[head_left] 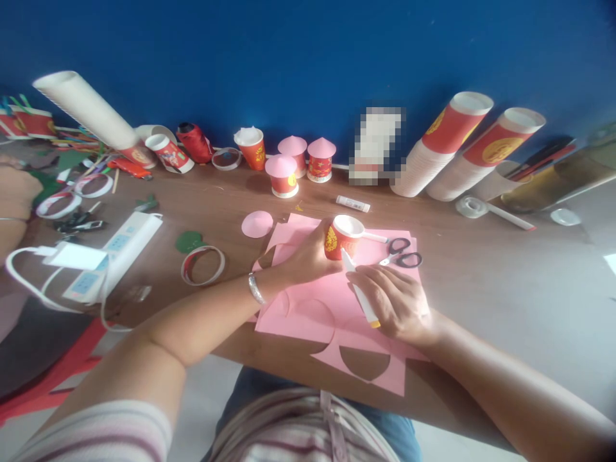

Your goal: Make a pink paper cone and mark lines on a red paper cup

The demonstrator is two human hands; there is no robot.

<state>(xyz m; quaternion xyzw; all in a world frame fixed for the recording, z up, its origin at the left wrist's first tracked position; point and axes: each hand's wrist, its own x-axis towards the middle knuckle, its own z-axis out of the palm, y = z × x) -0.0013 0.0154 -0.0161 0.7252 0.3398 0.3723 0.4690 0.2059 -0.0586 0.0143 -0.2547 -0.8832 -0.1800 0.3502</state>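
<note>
My left hand [305, 256] is wrapped round a red paper cup [342, 237] with gold print and a white rim, held tilted over a pink paper sheet [308, 314]. My right hand [397, 301] grips a white glue stick [360, 295] whose tip touches the cup's side. The pink sheet has round and half-round holes cut out of it. A loose pink paper circle [256, 224] lies just beyond the sheet on the left. Black-handled scissors [402, 251] rest on the sheet's far right corner.
Three red cups with pink cone lids [298, 163] stand at the back by the blue wall. Stacks of paper cups [447, 151] lie at back right, a glue stick [353, 203] mid-table, a cup rim ring [203, 265] and power strip [115, 253] at left. Another person's arm [14, 199] shows far left.
</note>
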